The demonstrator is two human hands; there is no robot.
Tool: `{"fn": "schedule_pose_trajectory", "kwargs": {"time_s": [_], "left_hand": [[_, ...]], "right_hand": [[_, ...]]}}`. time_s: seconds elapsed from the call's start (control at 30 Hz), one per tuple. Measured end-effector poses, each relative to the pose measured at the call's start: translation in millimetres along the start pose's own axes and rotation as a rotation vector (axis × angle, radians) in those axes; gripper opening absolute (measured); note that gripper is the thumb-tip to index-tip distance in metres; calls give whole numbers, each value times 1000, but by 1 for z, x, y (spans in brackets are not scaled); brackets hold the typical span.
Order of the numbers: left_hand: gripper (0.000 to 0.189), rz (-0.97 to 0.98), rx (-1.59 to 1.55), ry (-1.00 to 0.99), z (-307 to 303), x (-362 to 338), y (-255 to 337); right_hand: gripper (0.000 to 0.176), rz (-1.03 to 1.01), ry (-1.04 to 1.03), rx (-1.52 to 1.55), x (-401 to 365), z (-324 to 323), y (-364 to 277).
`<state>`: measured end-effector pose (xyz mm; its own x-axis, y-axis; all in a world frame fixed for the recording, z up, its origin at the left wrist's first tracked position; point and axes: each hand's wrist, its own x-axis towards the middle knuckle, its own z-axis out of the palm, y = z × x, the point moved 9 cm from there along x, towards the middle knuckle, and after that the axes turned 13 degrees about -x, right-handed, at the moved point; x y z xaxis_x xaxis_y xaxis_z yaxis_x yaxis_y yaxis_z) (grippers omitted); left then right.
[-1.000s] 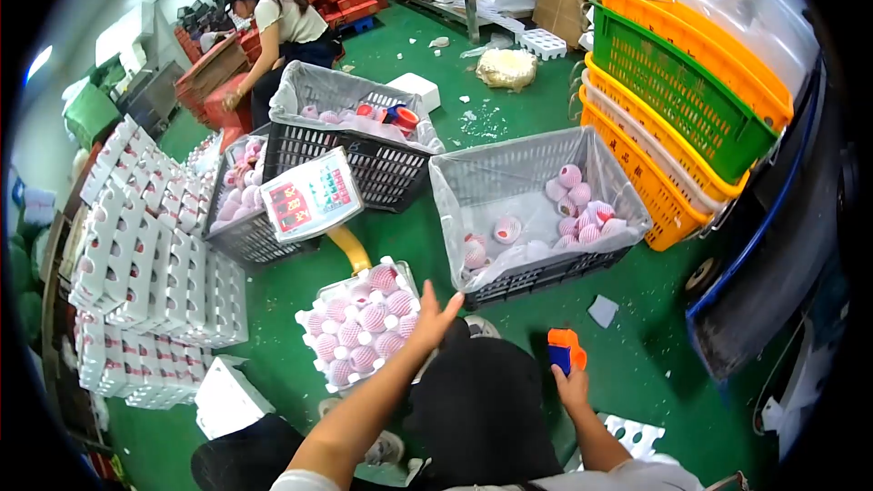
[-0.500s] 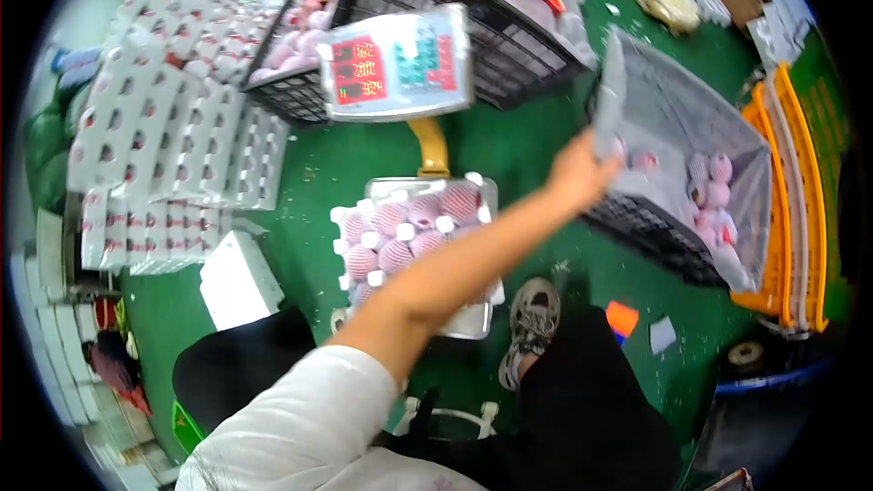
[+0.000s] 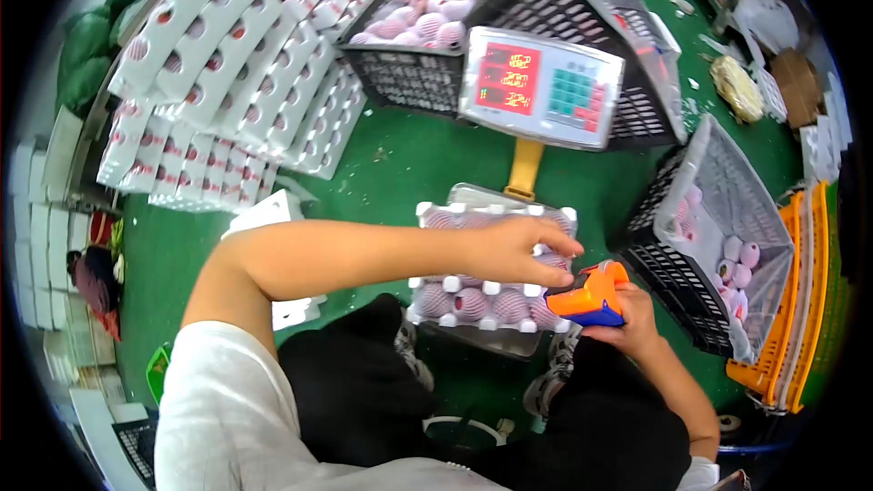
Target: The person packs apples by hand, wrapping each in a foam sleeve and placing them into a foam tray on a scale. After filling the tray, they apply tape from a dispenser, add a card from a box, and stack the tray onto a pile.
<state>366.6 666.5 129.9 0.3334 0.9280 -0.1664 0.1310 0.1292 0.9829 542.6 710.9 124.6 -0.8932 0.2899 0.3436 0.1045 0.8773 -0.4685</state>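
Observation:
An orange and blue tape dispenser (image 3: pixel 596 298) is gripped in my right hand (image 3: pixel 638 325), at the right edge of the fruit tray. My left hand (image 3: pixel 518 250) reaches across from the left, over the tray, its fingers apart and their tips close to the dispenser; nothing shows in it. Under it, a white foam tray (image 3: pixel 441 284) with fruit in pink net sleeves (image 3: pixel 470 304) rests on the metal platform of a scale (image 3: pixel 498 340). The scale's display (image 3: pixel 543 86) with lit red digits stands beyond, on a yellow post (image 3: pixel 525 168).
Black crates with netted fruit stand behind the display (image 3: pixel 405 77) and at the right (image 3: pixel 668 259). White foam trays (image 3: pixel 245 64) are stacked at the upper left. An orange crate (image 3: pixel 784 309) is at the far right. A person (image 3: pixel 95 277) is at the far left.
My left hand has come back from the right crate to above the tray. My right hand has come into view, holding the dispenser. The view has shifted, so the scale appears further right.

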Motion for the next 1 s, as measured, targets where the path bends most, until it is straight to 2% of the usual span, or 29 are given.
{"fn": "schedule_pose_trajectory", "kwargs": {"time_s": [0.07, 0.17, 0.27, 0.3, 0.33, 0.4, 0.47, 0.53, 0.6, 0.67, 0.73, 0.83, 0.93, 1.0], "left_hand": [[42, -79, -348, 48, -4, -18, -23], [31, -87, -582, 138, -9, -38, -63], [27, -90, -581, 249, -10, -60, -78], [22, -22, -610, 365, -13, -62, -86], [21, -94, -652, 446, -16, -67, -101], [20, -242, -723, 615, -28, -84, -110], [21, -106, -795, 729, -43, -93, -156], [22, -241, -796, 878, -73, -130, -188], [21, -296, -847, 1114, -106, -185, -233], [23, -366, -865, 1097, -126, -226, -268], [22, -380, -869, 1085, -123, -227, -273], [22, -326, -911, 1050, -113, -212, -274], [21, -278, -944, 1039, -111, -191, -275], [21, -268, -945, 1055, -113, -191, -274]], "right_hand": [[64, 16, -194, 15, 14, 17, 3], [60, -74, -358, 60, 42, 30, -5], [53, -102, -513, 76, 67, 42, -13], [51, -69, -600, 60, 69, 50, -8], [50, -39, -685, 46, 71, 57, -4], [44, 207, -796, 201, 87, 65, 7], [44, 229, -918, 72, 82, 69, 33], [45, 175, -842, 52, 87, 50, 53], [48, 229, -912, -191, 83, 15, 85], [45, 374, -944, -275, 82, -20, 108], [43, 527, -947, -119, 86, -37, 106], [48, 621, -1073, -429, 100, -44, 104], [55, 597, -1143, -679, 90, -29, 117], [58, 642, -1095, -728, 95, -21, 109]]}}
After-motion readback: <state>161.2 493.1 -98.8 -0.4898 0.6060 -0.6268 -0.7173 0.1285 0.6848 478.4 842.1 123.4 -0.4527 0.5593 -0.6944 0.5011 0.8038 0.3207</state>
